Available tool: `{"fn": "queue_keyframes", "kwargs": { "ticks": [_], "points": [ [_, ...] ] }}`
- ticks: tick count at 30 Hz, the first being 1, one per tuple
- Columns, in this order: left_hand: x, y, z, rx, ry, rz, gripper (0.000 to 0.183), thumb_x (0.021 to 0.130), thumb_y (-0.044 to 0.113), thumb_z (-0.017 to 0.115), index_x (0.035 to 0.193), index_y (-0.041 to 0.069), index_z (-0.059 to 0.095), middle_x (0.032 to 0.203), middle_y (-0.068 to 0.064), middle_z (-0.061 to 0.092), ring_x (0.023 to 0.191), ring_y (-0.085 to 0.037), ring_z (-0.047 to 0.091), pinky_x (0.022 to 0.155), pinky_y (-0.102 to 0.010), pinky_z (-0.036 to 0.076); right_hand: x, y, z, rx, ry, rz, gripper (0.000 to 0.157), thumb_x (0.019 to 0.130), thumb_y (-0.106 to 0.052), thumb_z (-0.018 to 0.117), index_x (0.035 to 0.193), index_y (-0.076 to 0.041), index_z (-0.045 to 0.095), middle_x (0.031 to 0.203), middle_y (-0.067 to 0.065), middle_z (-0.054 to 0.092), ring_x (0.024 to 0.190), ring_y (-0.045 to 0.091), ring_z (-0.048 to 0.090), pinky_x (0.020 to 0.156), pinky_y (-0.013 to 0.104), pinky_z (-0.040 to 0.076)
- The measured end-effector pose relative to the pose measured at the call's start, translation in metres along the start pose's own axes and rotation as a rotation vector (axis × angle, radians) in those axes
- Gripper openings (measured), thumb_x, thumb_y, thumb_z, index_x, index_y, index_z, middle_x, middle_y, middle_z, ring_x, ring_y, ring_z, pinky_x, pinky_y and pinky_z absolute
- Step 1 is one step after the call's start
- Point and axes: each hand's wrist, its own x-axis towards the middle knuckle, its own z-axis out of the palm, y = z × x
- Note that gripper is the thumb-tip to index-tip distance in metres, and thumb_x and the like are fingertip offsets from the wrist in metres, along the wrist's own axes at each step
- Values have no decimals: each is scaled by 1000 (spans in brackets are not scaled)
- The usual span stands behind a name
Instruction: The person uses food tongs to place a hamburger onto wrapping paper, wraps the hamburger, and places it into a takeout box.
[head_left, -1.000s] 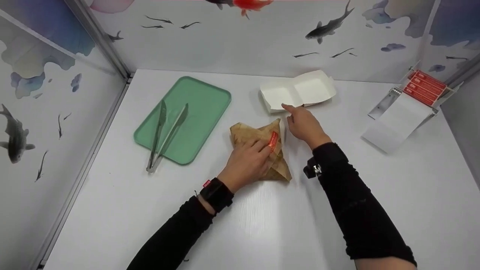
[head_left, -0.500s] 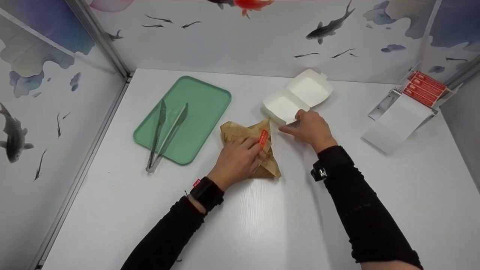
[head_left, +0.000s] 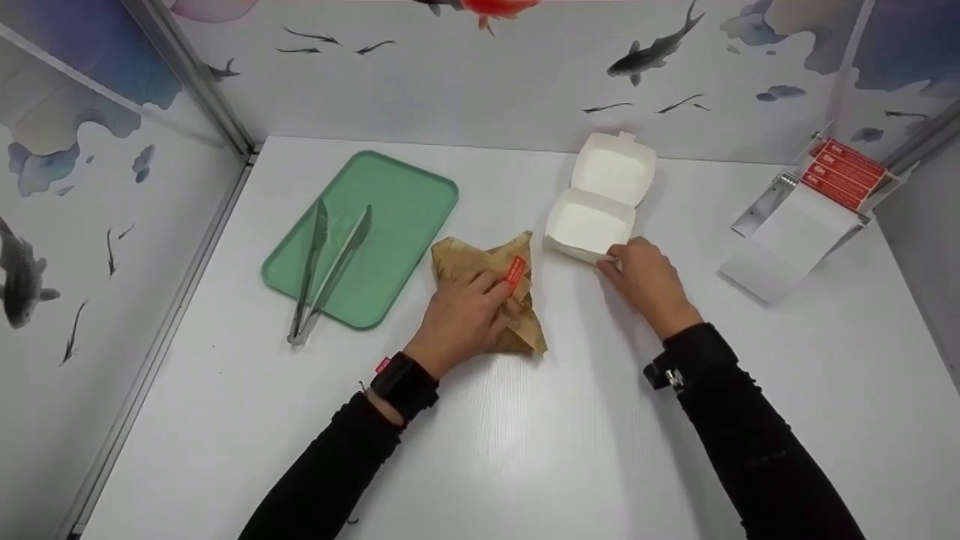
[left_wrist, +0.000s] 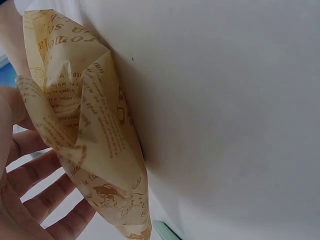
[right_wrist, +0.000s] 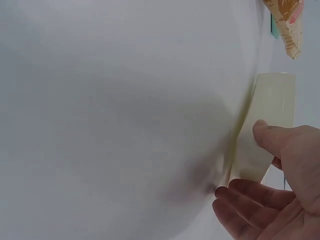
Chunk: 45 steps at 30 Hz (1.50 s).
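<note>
A food parcel in printed brown paper (head_left: 529,326) with a red sticker (head_left: 515,270) lies mid-table. My left hand (head_left: 461,319) rests on its near left side. In the left wrist view the fingers (left_wrist: 37,172) look fairly straight against the paper; their tips are partly hidden. To the right, a white clamshell takeout box (head_left: 592,225) stands with its lid (head_left: 615,165) folded back. My right hand (head_left: 649,281) pinches the box's near right corner. The right wrist view shows the thumb (right_wrist: 267,135) against the box's outer wall.
At the left, metal tongs (head_left: 306,300) lie across a green tray (head_left: 397,247), their handle end past its rim. A dispenser (head_left: 795,240) with red-and-white stickers stands at the back right. Printed walls (head_left: 465,90) enclose the table's back and sides.
The parcel has slid left under my left hand. My right hand went from pointing at the box to pinching its corner; the box has turned and come nearer, its lid now behind.
</note>
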Motion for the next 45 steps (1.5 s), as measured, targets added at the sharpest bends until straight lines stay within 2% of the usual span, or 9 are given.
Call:
{"fn": "queue_keyframes", "kwargs": {
  "ticks": [7,13,19,24,29,33,36,40,45],
  "points": [
    [-1,-3,-2,-22,27,9,14,97,15,71,111,11,69,126,-5,73,117,-25,69,92,-40,61,-38,13,-2,13,-17,-75,20,103,-11,71,112,6,76,120,32,66,101,43,71,86,57,60],
    [0,-6,-3,-58,50,15,10,104,19,68,106,10,71,125,-6,74,117,-26,69,100,-40,58,-72,17,-1,37,-9,-162,10,99,-7,75,104,2,77,121,29,66,109,42,69,92,56,60],
    [0,-12,-8,-142,-13,-22,17,105,25,69,103,8,70,125,-8,73,108,-27,70,95,-41,59,-101,9,4,38,13,-173,5,95,-3,79,100,-1,79,118,25,67,109,40,69,92,52,60],
    [0,-18,-14,-182,-54,-79,25,102,29,75,113,7,71,132,-11,70,116,-29,67,102,-44,57,-119,-1,10,11,51,-202,8,91,-3,84,97,-3,80,117,24,69,106,37,72,88,47,62],
    [0,-14,-15,-125,-67,-208,53,95,47,80,126,7,66,147,-17,58,138,-37,55,118,-57,45,-131,-7,11,16,98,-207,19,88,-4,86,106,-5,79,124,28,68,105,39,74,85,49,63],
    [3,-6,-11,-29,-171,-403,97,83,73,80,151,10,49,166,-26,35,155,-47,36,120,-74,34,-137,-9,8,46,131,-178,36,88,-10,88,122,-9,77,140,32,62,113,45,72,85,55,63],
    [6,-2,-7,2,-247,-522,116,78,79,80,161,12,36,170,-32,25,159,-52,30,117,-78,35,-140,-12,8,57,136,-161,40,89,-14,88,127,-13,76,147,32,58,119,48,71,85,58,63],
    [10,-1,-4,-43,-261,-593,108,83,67,83,161,14,32,159,-37,37,145,-55,46,105,-74,48,-139,-13,12,50,113,-158,36,90,-14,87,125,-12,77,146,33,59,112,45,73,83,56,63],
    [11,-7,-4,-67,-221,-586,92,86,53,85,152,12,36,136,-30,54,119,-49,62,90,-64,57,-138,-10,18,37,98,-182,29,90,-11,87,118,-9,81,140,32,63,106,43,74,84,54,63]
  ]
}}
